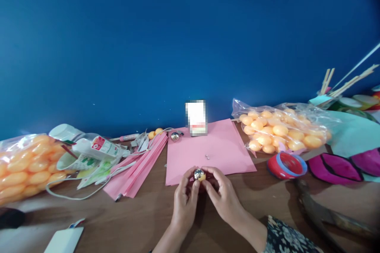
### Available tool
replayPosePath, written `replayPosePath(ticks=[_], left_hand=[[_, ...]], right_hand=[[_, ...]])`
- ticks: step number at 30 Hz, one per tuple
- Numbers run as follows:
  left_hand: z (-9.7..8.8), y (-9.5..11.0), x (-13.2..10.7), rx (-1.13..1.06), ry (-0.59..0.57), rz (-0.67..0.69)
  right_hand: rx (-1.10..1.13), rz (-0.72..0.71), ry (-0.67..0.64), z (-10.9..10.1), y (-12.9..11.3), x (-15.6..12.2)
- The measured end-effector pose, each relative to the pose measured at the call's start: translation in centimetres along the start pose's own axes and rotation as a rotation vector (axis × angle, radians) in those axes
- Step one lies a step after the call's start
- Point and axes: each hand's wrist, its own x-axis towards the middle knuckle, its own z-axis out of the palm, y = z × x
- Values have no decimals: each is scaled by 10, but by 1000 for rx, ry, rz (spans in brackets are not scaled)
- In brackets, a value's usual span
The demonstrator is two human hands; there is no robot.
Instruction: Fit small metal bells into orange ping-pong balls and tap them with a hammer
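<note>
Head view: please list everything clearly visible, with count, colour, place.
Shiny ball: 1, golden, centre
Sheets: several, pink, centre
Second ball: 1, silvery, on sheets
Bits: few, silver, centre
Blurred object: 1, white, centre
Strips: several, pink, left
Bagged balls: many, orange, both sides
Loose balls: 2, orange, left
Bottle: 1, white, left
Cord: 1, white, left
Card: 1, white, left
Round thing: 1, red-blue, right
Pouches: apparently 2, magenta, right
Curved tool: 1, dark, right
Sticks: several, pale, right
Other sheets: some, turquoise, right
Table: 1, brown, below
Wall: 1, blue, behind
Sleeve: 1, dark, lower right
Left hand: 1, bare, holding ball
Right hand: 1, bare, holding ball
</note>
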Motion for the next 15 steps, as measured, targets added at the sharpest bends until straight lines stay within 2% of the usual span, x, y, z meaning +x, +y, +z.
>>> replayPosePath(ticks=[7, 15], left_hand=[[0, -1, 2, 14, 47, 14], [-1, -5, 1, -52, 47, -12]], right_hand=[[-2, -85, 18, -2, -4, 1], [53, -85, 2, -3, -4, 2]])
